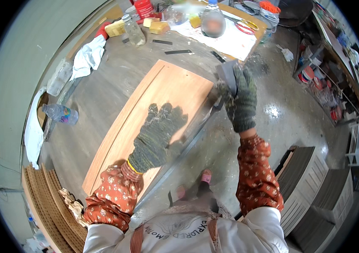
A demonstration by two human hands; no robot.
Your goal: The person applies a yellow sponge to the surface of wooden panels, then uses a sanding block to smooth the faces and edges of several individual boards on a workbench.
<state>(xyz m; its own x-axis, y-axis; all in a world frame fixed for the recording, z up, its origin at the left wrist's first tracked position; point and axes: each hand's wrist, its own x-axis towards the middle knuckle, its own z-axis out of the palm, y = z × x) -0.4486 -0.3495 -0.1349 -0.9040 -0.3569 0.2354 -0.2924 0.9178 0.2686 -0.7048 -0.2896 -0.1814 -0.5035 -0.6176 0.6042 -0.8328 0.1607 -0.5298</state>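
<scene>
A light wooden panel [141,111] with a groove along its left side lies slantwise on the worktable. My left hand [156,137], in a dark green knit glove, rests flat on the panel with its fingers spread. My right hand [242,99], gloved alike, is beyond the panel's right edge, over the floor side. Its fingers close round a grey sanding pad [227,75], which is held off the panel near its far right corner. The glove hides part of the pad, and the pad's underside cannot be seen.
Dark strips [178,52], a glass jar [134,31], yellow sponges [159,28], a clear jug [213,21] and scissors [246,27] lie at the far side. A plastic bottle [61,114] lies left. Stacked panels [303,181] stand right; cluttered shelves [327,76] lie beyond.
</scene>
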